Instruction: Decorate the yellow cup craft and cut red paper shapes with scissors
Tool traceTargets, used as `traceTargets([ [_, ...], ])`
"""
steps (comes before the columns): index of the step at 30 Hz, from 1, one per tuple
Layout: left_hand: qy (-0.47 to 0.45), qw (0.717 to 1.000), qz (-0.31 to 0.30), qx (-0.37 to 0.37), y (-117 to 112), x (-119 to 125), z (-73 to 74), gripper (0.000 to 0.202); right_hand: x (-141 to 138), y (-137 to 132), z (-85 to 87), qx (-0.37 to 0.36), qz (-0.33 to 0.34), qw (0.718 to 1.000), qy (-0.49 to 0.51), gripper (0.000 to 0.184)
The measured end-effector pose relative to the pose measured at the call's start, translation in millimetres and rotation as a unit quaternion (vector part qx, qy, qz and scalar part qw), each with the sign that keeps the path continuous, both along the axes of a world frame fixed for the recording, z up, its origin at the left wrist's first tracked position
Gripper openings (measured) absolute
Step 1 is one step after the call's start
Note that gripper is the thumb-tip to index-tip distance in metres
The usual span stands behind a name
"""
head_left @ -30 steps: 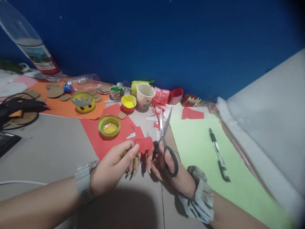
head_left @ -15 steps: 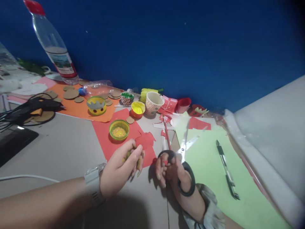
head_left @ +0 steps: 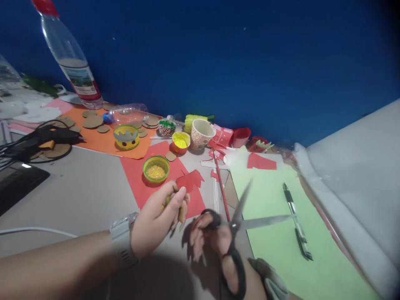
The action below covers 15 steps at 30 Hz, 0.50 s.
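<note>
My left hand (head_left: 159, 218) is closed, its thumb pressed against curled fingers. Olive-yellow bits (head_left: 170, 200) show among those fingers; I cannot make out what they are. At its fingertips is a red paper piece with a jagged edge (head_left: 190, 180); whether the hand pinches it is unclear. My right hand (head_left: 212, 241), blurred by motion, has its thumb and fingers in the black handles of a pair of scissors (head_left: 236, 227). The blades are spread apart and point up and right over green paper (head_left: 265, 246). Beneath the left fingertips lies a red sheet (head_left: 134, 171).
A small yellow-green cup (head_left: 156, 170) stands on the red sheet. Behind are a crowned yellow cup (head_left: 126, 137), a patterned paper cup (head_left: 201, 134) and a tall bottle (head_left: 75, 71). A glue gun (head_left: 50, 139) with cables lies left. A pen (head_left: 295, 218) and red pencil (head_left: 221, 183) lie right.
My right hand has moved down and slightly left with the scissors, whose blades have swung rightward and look wider apart. My left hand has barely moved; the jagged red paper has shifted slightly.
</note>
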<state>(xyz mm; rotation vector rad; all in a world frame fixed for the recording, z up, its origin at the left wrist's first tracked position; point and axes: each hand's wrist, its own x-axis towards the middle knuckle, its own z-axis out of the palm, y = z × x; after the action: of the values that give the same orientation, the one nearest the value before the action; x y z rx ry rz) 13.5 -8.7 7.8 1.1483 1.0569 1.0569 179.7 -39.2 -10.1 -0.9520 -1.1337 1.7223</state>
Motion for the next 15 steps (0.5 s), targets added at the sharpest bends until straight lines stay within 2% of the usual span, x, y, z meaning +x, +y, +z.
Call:
traceTargets([
  [2,-0.011,1.000,0.016,-0.002,0.4,0.8,1.3,0.033,0.2,-5.9,0.7,-0.027,0.082,0.996,-0.009,0.046],
  [4,-0.022,0.999,0.030,-0.002,0.3,1.1,2.5,0.032,4.5,-7.1,2.9,-0.031,0.121,0.992,-0.016,0.049],
  [5,-0.026,0.999,0.034,-0.001,0.0,1.0,2.9,0.032,7.2,-6.0,3.7,-0.022,0.121,0.992,-0.021,0.049],
  [7,-0.029,0.999,0.037,-0.001,-0.7,0.7,3.3,0.031,12.2,-1.4,3.6,0.023,0.077,0.996,-0.041,0.045],
  [9,-0.030,0.999,0.032,0.001,-1.4,0.2,3.1,0.032,15.2,4.5,0.9,0.069,0.002,0.996,-0.058,0.040],
  [11,-0.033,0.999,0.022,0.005,-1.7,0.0,2.2,0.033,16.1,9.5,-3.2,0.070,-0.058,0.994,-0.057,0.037],
  [13,-0.035,0.999,0.012,0.003,-1.9,0.1,1.3,0.033,15.6,12.4,-6.9,0.034,-0.048,0.998,-0.035,0.036],
  [15,-0.036,0.999,0.008,-0.003,-2.3,0.3,0.9,0.033,14.6,13.4,-8.3,0.005,0.015,1.000,0.013,0.041],
])
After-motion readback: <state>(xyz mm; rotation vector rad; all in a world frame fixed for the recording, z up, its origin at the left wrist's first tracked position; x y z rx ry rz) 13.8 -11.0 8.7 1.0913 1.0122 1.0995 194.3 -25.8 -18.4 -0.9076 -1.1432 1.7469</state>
